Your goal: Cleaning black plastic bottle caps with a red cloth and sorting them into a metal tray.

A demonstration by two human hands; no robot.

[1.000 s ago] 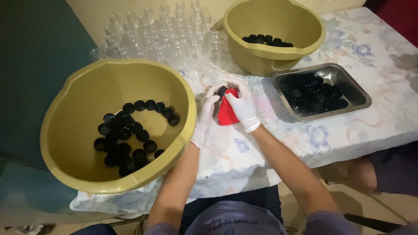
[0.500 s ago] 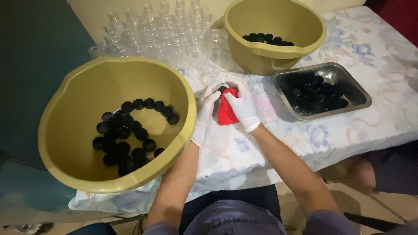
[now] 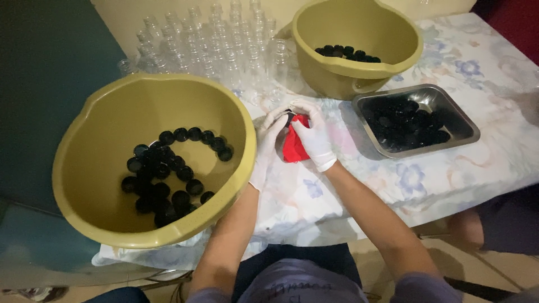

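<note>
Beside the large bowl point(image 3: 84, 185), our gloved left hand point(image 3: 268, 140) and right hand point(image 3: 314, 137) clasp a red cloth point(image 3: 292, 148) around a dark cap point(image 3: 290, 116), apparently wiping it.

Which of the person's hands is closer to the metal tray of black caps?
Right. The right hand lies just left of the metal tray, holding a red cloth; the left hand is beyond it, beside the big yellow bowl.

A large olive-yellow basin point(image 3: 84, 185) sits just left of the hands, with black caps point(image 3: 168, 168) scattered over its bottom. Beyond the hands stands a crowd of clear plastic bottles point(image 3: 213, 50), and to their right a smaller olive-yellow basin point(image 3: 359, 67) holds a few more black caps. A steel tray point(image 3: 466, 126) of black caps lies right of the hands on the flowered tablecloth point(image 3: 449, 185).
</note>
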